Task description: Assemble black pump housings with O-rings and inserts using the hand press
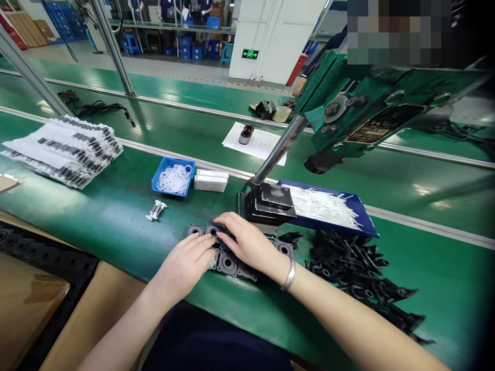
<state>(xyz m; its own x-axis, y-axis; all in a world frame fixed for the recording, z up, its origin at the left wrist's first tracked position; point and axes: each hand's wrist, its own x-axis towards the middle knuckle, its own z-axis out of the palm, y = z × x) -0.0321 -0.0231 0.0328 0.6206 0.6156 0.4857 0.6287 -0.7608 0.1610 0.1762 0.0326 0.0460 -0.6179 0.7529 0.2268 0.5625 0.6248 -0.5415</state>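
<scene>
Several black flanged parts (pixel 227 263) with round centre holes lie side by side in rows on the green bench, partly hidden under my hands. My left hand (pixel 187 265) rests over the left parts, its fingers curled and close together. White loops, apparently rings (pixel 211 264), show beneath those fingers. My right hand (pixel 247 241) reaches in from the right, thumb and forefinger apart at a far-row black part (pixel 212 232). Nothing shows between them. Beyond my left hand, a blue tray (pixel 153 186) holds many white rings (pixel 176 179).
A green press (pixel 371 108) overhangs the bench, with a steel post (pixel 278 149) and black base blocks (pixel 270 201). Right of it are a blue box (pixel 371 226) of white strips and a black-part pile (pixel 359 273). Stacked white sheets (pixel 65 147) and a small white-ended part (pixel 156 211) lie left.
</scene>
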